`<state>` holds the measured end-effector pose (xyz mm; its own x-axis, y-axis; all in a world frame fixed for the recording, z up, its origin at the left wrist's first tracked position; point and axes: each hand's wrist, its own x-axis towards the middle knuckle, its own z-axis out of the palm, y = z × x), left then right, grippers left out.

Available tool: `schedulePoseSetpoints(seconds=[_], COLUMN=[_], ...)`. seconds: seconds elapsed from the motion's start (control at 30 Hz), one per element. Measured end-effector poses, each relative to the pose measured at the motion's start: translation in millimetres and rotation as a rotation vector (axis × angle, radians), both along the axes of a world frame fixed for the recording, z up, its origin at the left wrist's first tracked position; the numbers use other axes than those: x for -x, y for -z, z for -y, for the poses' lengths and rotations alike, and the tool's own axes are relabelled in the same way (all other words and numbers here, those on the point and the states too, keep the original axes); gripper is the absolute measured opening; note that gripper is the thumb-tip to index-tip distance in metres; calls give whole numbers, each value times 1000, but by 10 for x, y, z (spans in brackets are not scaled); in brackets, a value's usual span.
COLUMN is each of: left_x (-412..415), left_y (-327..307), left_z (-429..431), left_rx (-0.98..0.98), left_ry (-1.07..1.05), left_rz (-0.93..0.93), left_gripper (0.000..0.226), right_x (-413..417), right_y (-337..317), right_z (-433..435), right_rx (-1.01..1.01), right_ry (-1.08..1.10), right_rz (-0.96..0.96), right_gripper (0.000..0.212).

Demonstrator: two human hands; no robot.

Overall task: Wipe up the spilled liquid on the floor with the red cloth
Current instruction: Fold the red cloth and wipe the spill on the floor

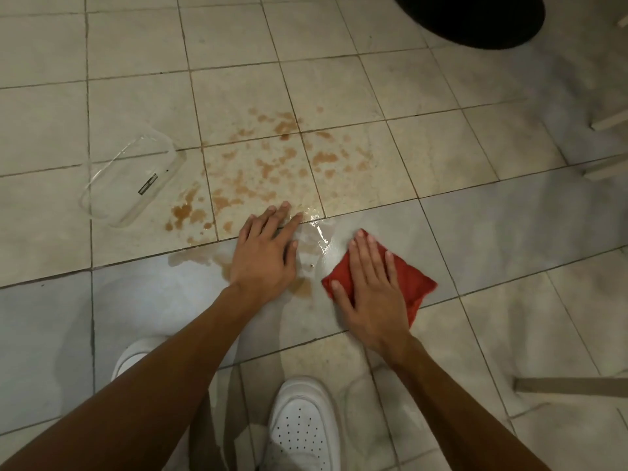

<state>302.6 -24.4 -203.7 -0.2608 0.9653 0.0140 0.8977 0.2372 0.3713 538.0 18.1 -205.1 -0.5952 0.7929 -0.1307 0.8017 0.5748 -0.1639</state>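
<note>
On the floor [136,62], red cloth [417,283] under right hand [372,294]; container [112,198] label [147,185] unreadable.

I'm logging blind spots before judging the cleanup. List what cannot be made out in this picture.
Head view only.
red cloth: its middle lies under the right hand.
spilled liquid: the part beneath the left hand is hidden.
clear container: its label is too small to read.
black round object: cut off by the top edge.

red cloth [411,280]: matt woven fabric | floor [136,62]: glossy wet tile | container [132,178]: clear plastic
</note>
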Motion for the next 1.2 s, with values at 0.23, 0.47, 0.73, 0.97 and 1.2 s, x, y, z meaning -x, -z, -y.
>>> schedulePoseSetpoints(seconds=[0.23,0.47,0.73,0.97,1.2], left_x=[48,-23,6,-20,150], left_y=[14,5,40,46,4], left_z=[11,19,67,24,46], left_rx=[1,24,26,21,10], left_ry=[19,-11,14,-7,74], left_rz=[-4,10,-6,-18,-45], left_gripper=[57,58,58,58,56], right_x=[-509,-75,-502,70,-462], right_y=[-78,-30,-22,17,-76], right_z=[275,228,304,142,114], right_rx=[10,19,12,21,44], right_ry=[-318,56,-160,46,-299], right_rz=[-12,-19,1,-17,-1], right_gripper=[83,78,81,79,82])
